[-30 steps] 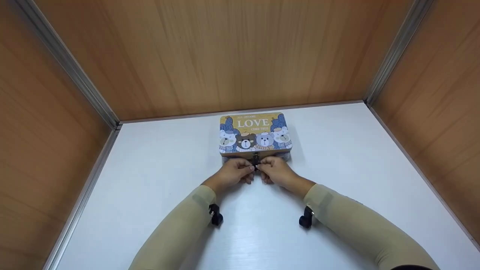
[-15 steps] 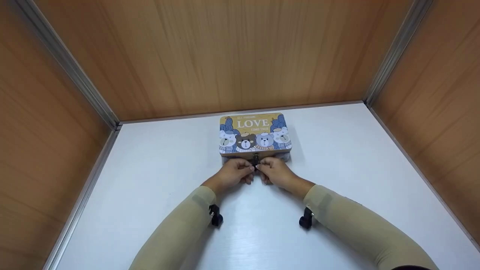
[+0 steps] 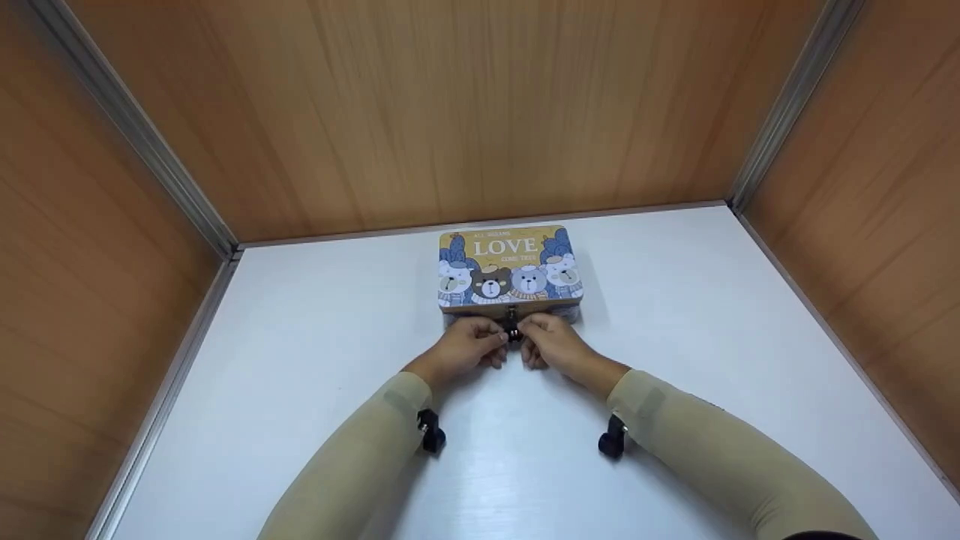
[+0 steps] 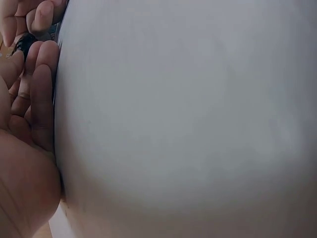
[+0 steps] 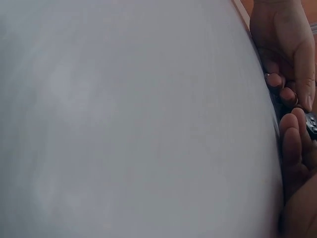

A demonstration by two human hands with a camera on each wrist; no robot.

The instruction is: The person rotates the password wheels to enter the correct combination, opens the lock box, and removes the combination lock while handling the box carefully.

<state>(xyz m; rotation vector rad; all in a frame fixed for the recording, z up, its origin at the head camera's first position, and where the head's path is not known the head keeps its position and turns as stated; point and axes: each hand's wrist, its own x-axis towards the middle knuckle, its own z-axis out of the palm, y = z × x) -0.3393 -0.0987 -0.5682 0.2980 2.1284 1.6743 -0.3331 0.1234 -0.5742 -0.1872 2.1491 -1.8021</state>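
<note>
A rectangular tin box with bears and the word LOVE on its yellow lid stands at the back of the table, lid down. From its front clasp hangs a small black combination padlock, whose number dials show in the right wrist view. My left hand pinches the padlock from the left between thumb and fingers. On the other side, my right hand has curled fingers at the padlock's right edge and holds it there. Fingers hide part of the padlock in both wrist views.
The white table is bounded by a wooden back wall close behind the tin. Wooden side walls with metal edging stand left and right. Black wrist cameras hang from both sleeves.
My right thumb has drawn back slightly to the right, so more of the padlock's face shows. The left hand and the tin stay where they were.
</note>
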